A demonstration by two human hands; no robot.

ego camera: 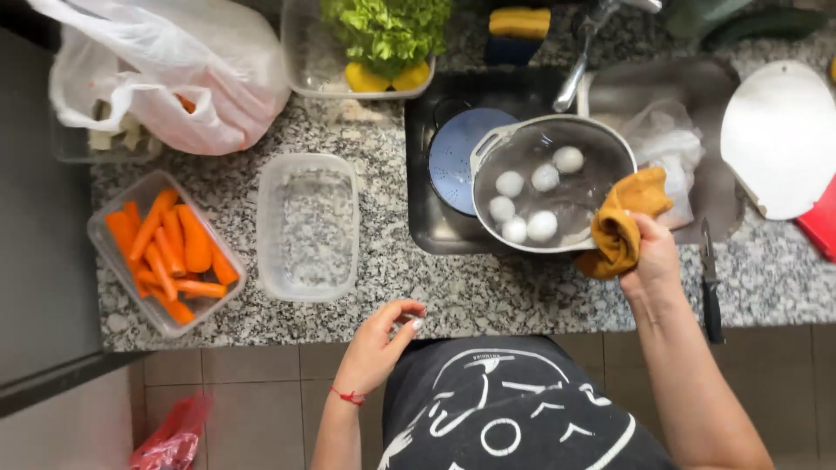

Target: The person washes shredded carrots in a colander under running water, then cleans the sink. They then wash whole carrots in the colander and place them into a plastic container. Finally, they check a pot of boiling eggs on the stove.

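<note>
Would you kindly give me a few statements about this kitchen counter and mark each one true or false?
1. The right hand grips the pot through a mustard cloth. True.
2. The pot holds six white eggs. True.
3. The left hand holds a knife. False: it is empty, by the counter edge; the knife lies right of the right hand.
4. The carrot sticks sit in the pot. False: they are in a clear container.
5. The middle clear container is full. False: it looks empty.
</note>
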